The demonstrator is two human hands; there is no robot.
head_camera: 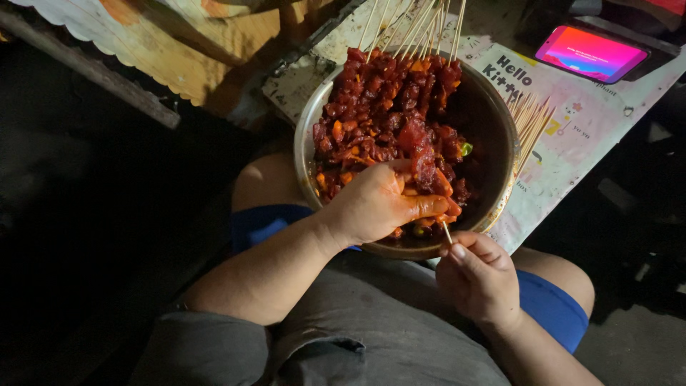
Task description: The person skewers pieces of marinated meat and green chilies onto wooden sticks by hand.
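A round metal bowl [500, 121] rests on my lap, filled with red marinated meat chunks [379, 107] and bits of orange and green vegetable. My left hand [375, 204] reaches into the bowl and grips a few meat pieces at its near side, fingers smeared with sauce. My right hand [479, 275] sits just below the bowl's near rim, pinching a thin wooden skewer [446, 232] whose tip points up at the meat in my left hand. Several loaded skewers [418, 25] lean out over the bowl's far rim.
A bundle of bare wooden skewers [530, 118] lies right of the bowl on a printed paper sheet [586, 136]. A phone with a lit pink screen [592, 52] lies at the top right. A wooden bench edge [93, 68] runs at the upper left; the floor around is dark.
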